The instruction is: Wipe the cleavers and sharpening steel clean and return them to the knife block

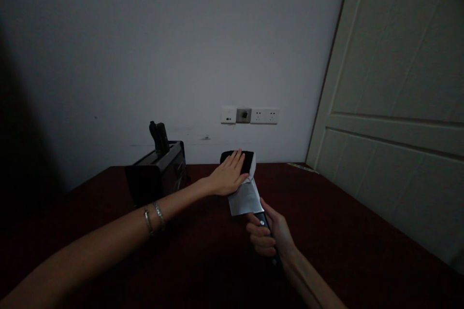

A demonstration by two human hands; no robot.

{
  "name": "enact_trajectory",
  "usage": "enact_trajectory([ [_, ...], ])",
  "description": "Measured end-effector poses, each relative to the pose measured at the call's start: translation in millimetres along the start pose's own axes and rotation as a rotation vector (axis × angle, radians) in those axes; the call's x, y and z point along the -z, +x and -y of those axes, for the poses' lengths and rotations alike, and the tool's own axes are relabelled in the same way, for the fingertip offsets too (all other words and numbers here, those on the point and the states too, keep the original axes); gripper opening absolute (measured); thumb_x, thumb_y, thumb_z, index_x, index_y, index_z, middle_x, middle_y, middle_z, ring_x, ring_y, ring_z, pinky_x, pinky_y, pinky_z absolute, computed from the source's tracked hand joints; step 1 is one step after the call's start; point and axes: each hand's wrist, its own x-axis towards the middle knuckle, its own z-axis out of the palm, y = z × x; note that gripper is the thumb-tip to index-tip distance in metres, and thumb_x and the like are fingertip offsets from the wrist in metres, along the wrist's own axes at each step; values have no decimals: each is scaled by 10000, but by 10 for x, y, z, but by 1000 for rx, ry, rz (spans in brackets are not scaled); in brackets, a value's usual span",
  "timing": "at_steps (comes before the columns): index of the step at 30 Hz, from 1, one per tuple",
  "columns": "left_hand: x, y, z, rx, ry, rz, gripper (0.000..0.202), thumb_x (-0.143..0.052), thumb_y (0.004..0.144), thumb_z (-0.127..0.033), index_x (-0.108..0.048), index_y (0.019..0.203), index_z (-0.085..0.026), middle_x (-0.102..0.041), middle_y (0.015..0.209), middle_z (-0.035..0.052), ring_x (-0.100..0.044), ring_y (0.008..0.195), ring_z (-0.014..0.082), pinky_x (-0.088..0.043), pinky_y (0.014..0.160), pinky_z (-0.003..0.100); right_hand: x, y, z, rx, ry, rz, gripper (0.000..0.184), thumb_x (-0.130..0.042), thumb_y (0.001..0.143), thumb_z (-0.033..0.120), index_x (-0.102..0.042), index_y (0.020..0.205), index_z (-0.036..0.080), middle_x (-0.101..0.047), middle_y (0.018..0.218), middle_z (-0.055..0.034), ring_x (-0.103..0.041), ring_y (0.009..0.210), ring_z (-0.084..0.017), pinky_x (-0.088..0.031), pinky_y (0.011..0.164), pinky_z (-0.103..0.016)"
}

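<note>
While left hand [228, 176] rests on block [249, 160], right hand [271, 237] grips cleaver [246, 200].

The knife block [159, 176] stands left of my left fingers [237, 160]. Right of them I see open worktop [344, 241].

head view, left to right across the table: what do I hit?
knife block → left hand, flat on a dark block → right hand, closed on the cleaver handle → door. The dark block and cleaver overlap the hands, so they are not ordered separately.
</note>
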Motion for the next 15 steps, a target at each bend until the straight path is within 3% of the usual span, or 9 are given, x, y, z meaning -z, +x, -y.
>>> enact_trajectory([
  [5, 30, -259, -373, -158, 20, -20, 642, -156, 911, -455, -86, 1389, -34, 9, 1466, 154, 96, 1336, 223, -104, 1096, 361, -5, -16, 17, 28, -33, -6, 380, -422, 824, 485, -450, 635, 156, -312, 434, 93, -140, 272, -17, -217, 242, -122],
  [8, 104, -362, -495, -201, 12, -25, 613, -200, 912, -430, -101, 1392, -61, 12, 1472, 128, 94, 1337, 220, -98, 1101, 354, -23, -29, 16, 30, -44, -6, 340, -437, 818, 443, -472, 649, 150, -318, 441, 91, -144, 278, -19, -228, 251, -124],
  [15, 169, -183, -320, -139, 24, 7, 652, -146, 908, -471, -75, 1393, -42, 24, 1466, 149, 91, 1337, 220, -94, 1098, 373, -42, -18, -1, 21, -46, -20, 405, -410, 821, 527, -434, 636, 168, -318, 432, 93, -129, 273, -20, -223, 243, -125],
])
